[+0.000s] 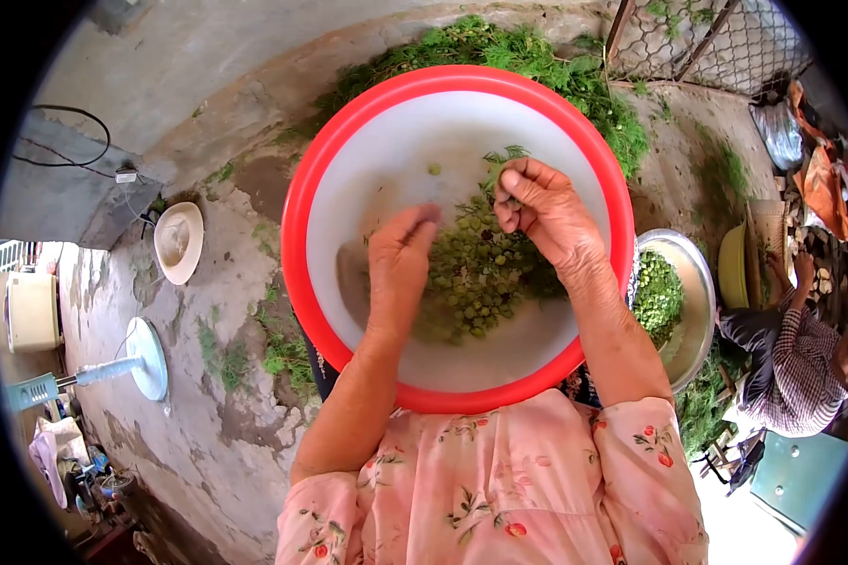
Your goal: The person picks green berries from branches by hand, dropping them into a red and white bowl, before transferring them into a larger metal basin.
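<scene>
Both my hands are over a large white basin point(353, 169) with a red rim, in front of my body. My right hand point(551, 212) is closed, thumb against fingers, on a green feathery sprig point(509, 153) whose leaves stick out past the fingertips. My left hand point(402, 259) is at the left side of the basin's inside, its fingers drawn together and slightly blurred; what they hold, if anything, is hidden. Beneath the hands lies a pile of small round green pods point(485, 273), with one loose pod point(434, 169) farther up on the basin floor.
A metal bowl point(693, 344) of chopped-looking greens stands right of the basin. Leafy green stalks point(471, 47) lie behind it. Another person point(791, 367) sits at the right. On the left are a hat point(178, 243) and a pale blue fan point(147, 360).
</scene>
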A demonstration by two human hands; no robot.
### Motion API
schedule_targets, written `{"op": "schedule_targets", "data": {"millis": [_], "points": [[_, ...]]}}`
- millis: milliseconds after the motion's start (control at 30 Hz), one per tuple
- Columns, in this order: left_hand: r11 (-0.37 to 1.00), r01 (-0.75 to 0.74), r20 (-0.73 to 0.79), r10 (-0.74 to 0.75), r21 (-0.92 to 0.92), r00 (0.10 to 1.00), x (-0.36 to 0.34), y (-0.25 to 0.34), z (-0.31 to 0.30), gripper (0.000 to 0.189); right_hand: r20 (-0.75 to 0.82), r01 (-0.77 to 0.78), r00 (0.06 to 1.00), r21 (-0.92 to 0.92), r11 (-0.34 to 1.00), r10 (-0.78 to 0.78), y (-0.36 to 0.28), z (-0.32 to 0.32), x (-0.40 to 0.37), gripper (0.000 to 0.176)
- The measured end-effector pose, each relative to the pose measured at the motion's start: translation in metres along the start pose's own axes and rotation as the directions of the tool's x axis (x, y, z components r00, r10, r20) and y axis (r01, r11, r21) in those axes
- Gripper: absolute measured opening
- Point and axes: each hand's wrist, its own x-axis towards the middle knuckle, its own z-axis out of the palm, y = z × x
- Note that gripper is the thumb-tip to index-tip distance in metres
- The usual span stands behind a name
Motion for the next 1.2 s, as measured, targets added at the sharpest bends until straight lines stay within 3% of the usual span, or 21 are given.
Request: {"op": "schedule_targets", "data": {"millis": [67, 100, 200, 233, 333, 367, 467, 500, 600, 700, 800, 933, 1067, 1200], "points": [[0.901, 0.371, 0.211, -0.327, -0.224, 0.921, -0.004, 0.006, 0.005, 0.023, 0.028, -0.042, 0.998, -0.227, 0.973, 0.05, -0.003, 0.006, -0.003, 0.009], [0.918, 0.354, 0.213, -0.315, -0.178, 0.925, -0.004, 0.003, 0.006, 0.023, 0.001, -0.055, 0.998, -0.364, 0.93, 0.06, -0.002, 0.007, -0.004, 0.008], [0.951, 0.296, 0.189, -0.275, -0.092, 0.943, -0.003, -0.002, 0.008, 0.022, 0.13, 0.096, 0.991, -0.713, 0.695, -0.003, 0.007, 0.002, -0.004, 0.008], [0.956, 0.277, 0.159, -0.259, -0.099, 0.953, -0.004, 0.003, 0.008, 0.022, 0.338, 0.379, 0.925, -0.78, 0.499, -0.174, 0.018, -0.007, 0.0, 0.007], [0.956, 0.265, 0.132, -0.248, -0.128, 0.96, -0.003, 0.004, 0.005, 0.023, 0.56, 0.587, 0.805, -0.8, 0.124, -0.196, 0.031, -0.015, 0.0, 0.014], [0.953, 0.268, 0.134, -0.25, -0.139, 0.959, -0.002, 0.003, 0.004, 0.023, 0.523, 0.534, 0.845, -0.831, 0.158, -0.107, 0.032, -0.013, -0.003, 0.021], [0.947, 0.279, 0.174, -0.251, -0.159, 0.952, -0.002, 0.003, 0.002, 0.024, 0.485, 0.486, 0.874, -0.873, -0.037, 0.032, 0.04, -0.005, -0.006, 0.023], [0.944, 0.283, 0.168, -0.256, -0.168, 0.952, -0.002, 0.004, 0.002, 0.024, 0.529, 0.535, 0.844, -0.839, -0.101, 0.083, 0.041, -0.004, -0.006, 0.019], [0.938, 0.29, 0.148, -0.265, -0.188, 0.953, -0.002, 0.007, 0.002, 0.023, 0.476, 0.481, 0.877, -0.871, -0.105, 0.072, 0.037, 0.005, -0.008, 0.018], [0.939, 0.289, 0.133, -0.267, -0.186, 0.954, -0.002, 0.007, 0.001, 0.023, 0.401, 0.397, 0.914, -0.916, -0.058, -0.066, 0.042, 0.002, -0.005, 0.018], [0.948, 0.268, 0.156, -0.243, -0.172, 0.957, 0.0, 0.004, 0.001, 0.024, 0.197, 0.24, 0.971, -0.794, 0.558, -0.137, 0.029, 0.009, -0.003, 0.011], [0.946, 0.184, 0.264, -0.112, -0.267, 0.958, -0.005, 0.014, 0.008, 0.024, 0.061, -0.029, 0.996, -0.392, 0.92, 0.057, 0.026, 0.007, 0.001, 0.017], [0.934, 0.139, 0.276, -0.045, -0.33, 0.96, -0.008, 0.023, 0.01, 0.024, 0.031, -0.069, 0.996, -0.241, 0.968, 0.078, 0.025, 0.014, -0.003, 0.017], [0.937, 0.147, 0.209, -0.082, -0.318, 0.975, -0.005, 0.017, 0.009, 0.023, 0.108, 0.034, 0.994, -0.312, 0.949, -0.001, 0.028, 0.018, -0.005, 0.011]]}}
